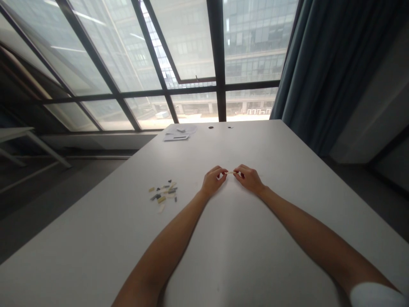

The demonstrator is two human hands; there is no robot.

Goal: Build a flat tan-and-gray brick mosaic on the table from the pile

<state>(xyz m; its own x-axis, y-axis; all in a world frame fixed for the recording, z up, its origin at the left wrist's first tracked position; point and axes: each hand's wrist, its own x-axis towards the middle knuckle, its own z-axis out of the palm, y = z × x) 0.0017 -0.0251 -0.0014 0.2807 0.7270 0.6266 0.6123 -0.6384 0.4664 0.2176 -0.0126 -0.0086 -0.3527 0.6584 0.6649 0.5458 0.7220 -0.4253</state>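
Note:
Near the middle of the white table (220, 230), a small, thin cream-coloured piece (230, 172) spans the gap between my two hands. My left hand (214, 179) pinches its left end between thumb and fingers. The right end is pinched the same way by my right hand (249, 178). The fingers cover both ends, and the piece is too small to tell its exact kind; it resembles a toy building brick. To the left of my left hand lies a loose pile of small building pieces (162, 199) in cream, tan, grey and black.
Papers (175, 137) with a dark pen-like item lie at the table's far left corner. Two small dark round spots (211, 127) are near the far edge. Windows rise behind the table, a blue curtain (303, 76) hangs at right, and another white table (15, 133) stands at left.

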